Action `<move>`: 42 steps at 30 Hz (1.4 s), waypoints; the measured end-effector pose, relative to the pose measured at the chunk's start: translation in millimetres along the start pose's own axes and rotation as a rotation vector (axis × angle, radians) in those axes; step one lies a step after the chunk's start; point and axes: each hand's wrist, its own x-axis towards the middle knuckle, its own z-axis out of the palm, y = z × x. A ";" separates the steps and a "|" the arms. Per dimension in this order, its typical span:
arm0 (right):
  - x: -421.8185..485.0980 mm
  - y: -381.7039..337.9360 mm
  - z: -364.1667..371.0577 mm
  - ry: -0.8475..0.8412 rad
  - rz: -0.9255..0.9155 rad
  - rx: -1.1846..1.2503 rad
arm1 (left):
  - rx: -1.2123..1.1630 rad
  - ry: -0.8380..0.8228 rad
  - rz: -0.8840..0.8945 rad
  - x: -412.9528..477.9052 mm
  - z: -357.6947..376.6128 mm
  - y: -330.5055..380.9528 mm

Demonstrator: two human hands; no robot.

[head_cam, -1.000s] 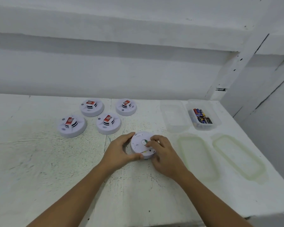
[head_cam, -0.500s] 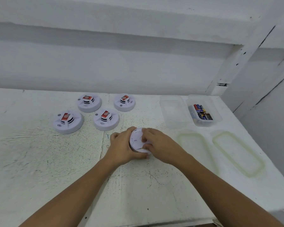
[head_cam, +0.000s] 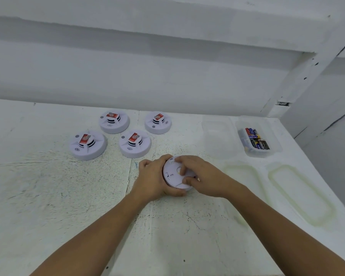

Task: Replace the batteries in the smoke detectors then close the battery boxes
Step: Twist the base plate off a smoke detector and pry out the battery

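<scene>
A white round smoke detector lies back side up on the table, tilted toward me. My left hand grips its left rim, thumb under the near edge. My right hand lies over its right half, fingers curled onto the back cover and thumb pinching the lower edge. Several more detectors stand face up behind it, each with a red label, among them the front left detector and the middle detector. A clear box of batteries sits at the back right.
An empty clear box stands left of the battery box. Two translucent lids lie flat at the right. A white wall runs behind the table; the table's right edge drops off near the lids.
The detector has tipped up toward me in my left hand. My right hand's fingers have slid further over its back cover.
</scene>
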 end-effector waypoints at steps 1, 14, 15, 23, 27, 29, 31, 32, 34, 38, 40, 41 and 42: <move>2.0 -1.2 -1.3 -0.006 -0.001 -0.001 | -0.009 0.003 0.004 -0.7 0.1 0.1; 28.8 -22.8 -17.4 0.201 0.188 0.302 | -0.161 0.084 -0.132 -20.9 -13.6 9.4; 33.1 -20.8 -19.6 0.267 0.250 0.390 | -0.174 0.083 -0.144 -23.0 -14.4 6.9; 71.5 1.0 0.4 0.448 0.475 0.161 | -0.175 0.102 -0.117 -35.1 -19.9 0.5; 76.4 15.2 10.5 0.413 0.467 -0.189 | -0.187 0.112 -0.086 -34.8 -18.4 0.6; 75.6 20.0 13.2 0.327 0.455 -0.406 | -0.191 0.108 -0.078 -34.1 -18.1 0.1; 75.1 23.4 14.9 0.264 0.426 -0.495 | -0.176 0.101 -0.076 -33.2 -17.3 -1.0; 74.9 24.5 15.2 0.254 0.414 -0.501 | -0.157 0.093 -0.078 -32.6 -16.4 -2.5; 73.8 24.9 14.2 0.258 0.411 -0.479 | -0.106 0.064 -0.078 -32.2 -14.5 -5.2; 66.5 17.6 10.2 0.300 0.404 -0.316 | -0.013 0.049 -0.040 -32.2 -13.3 -6.1; 59.7 10.9 6.0 0.390 0.384 -0.137 | -0.002 0.055 -0.033 -31.9 -13.6 -5.6; 55.9 6.9 3.5 0.419 0.374 -0.030 | -0.001 0.059 -0.032 -31.8 -13.6 -5.2; 51.3 2.8 1.2 0.420 0.364 0.074 | -0.002 0.064 -0.033 -31.5 -13.4 -5.2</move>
